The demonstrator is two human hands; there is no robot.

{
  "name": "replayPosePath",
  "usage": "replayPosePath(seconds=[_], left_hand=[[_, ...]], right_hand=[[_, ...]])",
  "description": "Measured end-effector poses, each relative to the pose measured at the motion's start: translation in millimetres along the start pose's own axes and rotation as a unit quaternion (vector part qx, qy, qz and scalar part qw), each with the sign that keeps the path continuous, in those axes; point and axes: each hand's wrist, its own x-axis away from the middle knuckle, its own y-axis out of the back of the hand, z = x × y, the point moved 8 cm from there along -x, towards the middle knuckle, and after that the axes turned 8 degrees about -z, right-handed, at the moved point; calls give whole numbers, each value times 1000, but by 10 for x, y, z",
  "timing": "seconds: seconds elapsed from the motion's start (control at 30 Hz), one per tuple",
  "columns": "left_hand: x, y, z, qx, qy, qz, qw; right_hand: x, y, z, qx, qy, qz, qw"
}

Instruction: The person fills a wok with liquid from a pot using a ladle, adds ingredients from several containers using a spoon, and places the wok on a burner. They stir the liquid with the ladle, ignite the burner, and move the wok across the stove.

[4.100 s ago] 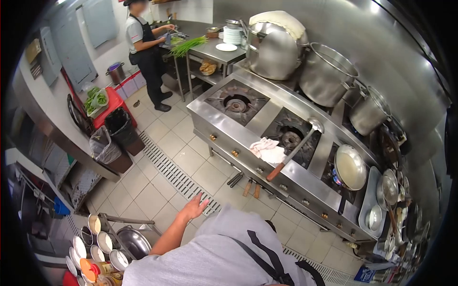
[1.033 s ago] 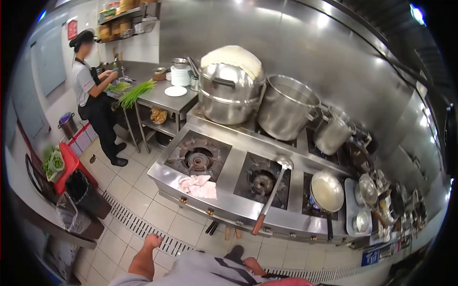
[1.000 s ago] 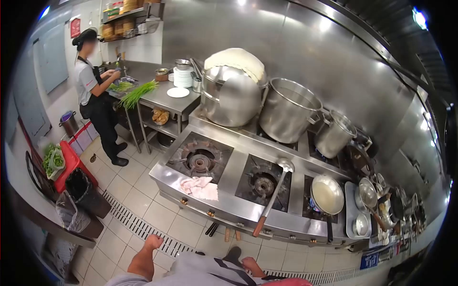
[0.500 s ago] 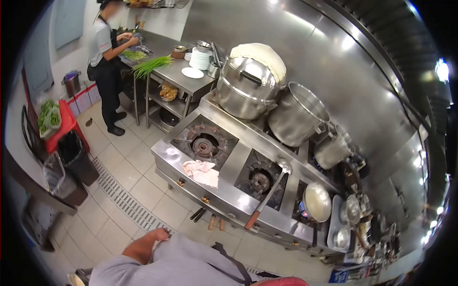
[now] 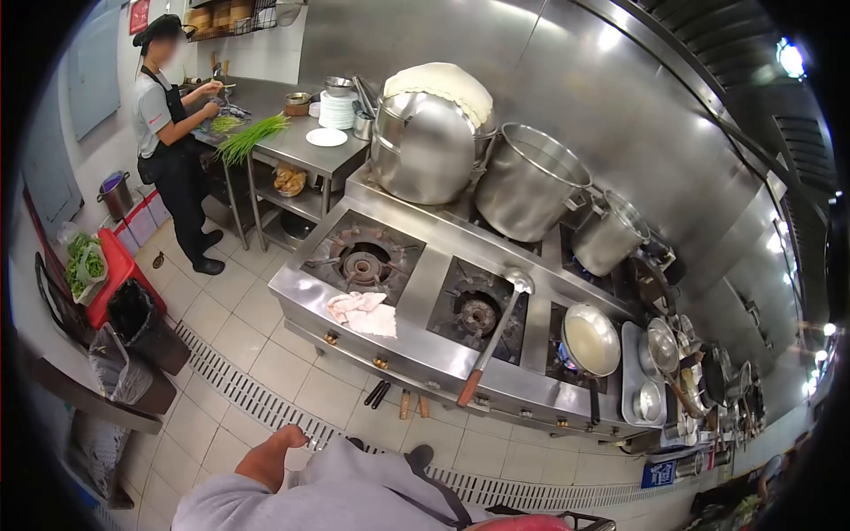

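My left hand [image 5: 288, 435] hangs low in front of my grey shirt, above the floor drain and apart from the stove. Its fingers are mostly turned away, so their closure and anything inside them cannot be made out. My right hand is out of view. On the steel stove [image 5: 410, 334] lies a long ladle [image 5: 496, 339] with a wooden handle, beside a bare burner. A pink cloth [image 5: 363, 312] rests at the front edge. Further right, a frying pan [image 5: 591, 341] holding pale liquid sits over a blue flame.
A large lidded pot [image 5: 387, 157] and a tall stockpot [image 5: 529, 190] stand along the back. At the left, a co-worker [image 5: 168, 133] handles greens by a counter with scallions [image 5: 252, 139] and stacked plates [image 5: 336, 113]. Bins [image 5: 146, 323] stand on the left; a grated drain [image 5: 239, 380] crosses the floor.
My view has turned, so the stove and pots appear further left and more of the right side shows. The co-worker's hands have moved apart. My left hand stays low by my shirt.
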Motion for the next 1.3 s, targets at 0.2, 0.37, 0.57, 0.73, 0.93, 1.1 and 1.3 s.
replayPosePath(seconds=[0.2, 0.37, 0.57, 0.73, 0.93, 1.1, 1.3], left_hand=[[-133, -255, -852, -181, -373, -9, 910], [-190, 110, -1462, -169, -485, 56, 856], [-207, 674, -1296, 65, -146, 35, 987], [-116, 139, -956, -143, -362, 78, 918], [139, 5, -1066, -193, -346, 145, 907], [204, 411, -1150, 173, -51, -7, 984], [702, -783, -1171, -212, -398, 14, 893]], right_hand=[[334, 953, 92, 41, -103, 64, 992], [617, 1372, 267, 75, -174, 108, 976], [1081, 659, 623, -119, -296, 101, 942], [1313, 329, 154, -195, -522, 33, 830], [1699, 1344, 385, -240, -576, -131, 770], [1717, 636, 423, -268, -459, 87, 842], [2041, 1778, 322, -365, -453, -100, 807]])
